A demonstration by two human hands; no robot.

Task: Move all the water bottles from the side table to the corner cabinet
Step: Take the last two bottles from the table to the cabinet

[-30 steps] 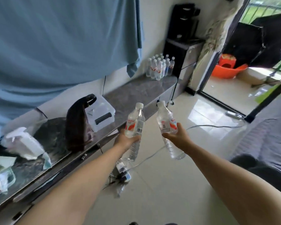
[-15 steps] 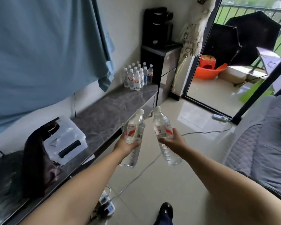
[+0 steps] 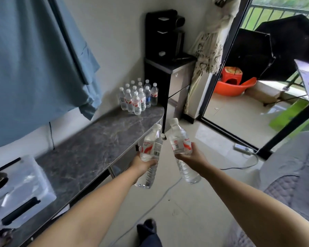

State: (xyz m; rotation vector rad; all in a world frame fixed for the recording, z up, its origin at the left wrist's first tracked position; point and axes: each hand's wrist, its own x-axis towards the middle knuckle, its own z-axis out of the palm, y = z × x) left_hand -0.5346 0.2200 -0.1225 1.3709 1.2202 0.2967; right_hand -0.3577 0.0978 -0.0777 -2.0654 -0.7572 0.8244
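Note:
My left hand (image 3: 143, 164) grips a clear water bottle (image 3: 151, 148) with a red and white label, tilted with its cap up. My right hand (image 3: 190, 158) grips a second such bottle (image 3: 179, 141), leaning the other way. Both bottles hover over the floor beside the front edge of the long grey marble-topped cabinet (image 3: 89, 148). At the far end of that top, against the wall, stands a cluster of several water bottles (image 3: 137, 97). Just beyond it is a tall black cabinet (image 3: 169, 82) in the corner.
A clear plastic box (image 3: 20, 191) with a black handle sits on the near left of the top. A black appliance (image 3: 163, 34) stands on the corner cabinet. A power strip (image 3: 242, 148) and cable lie on the tiled floor. A grey quilted bed (image 3: 289, 175) is at right.
I have walked forward along the grey top; the bottle cluster and corner cabinet are nearer. Both hands keep holding their bottles out in front, close together.

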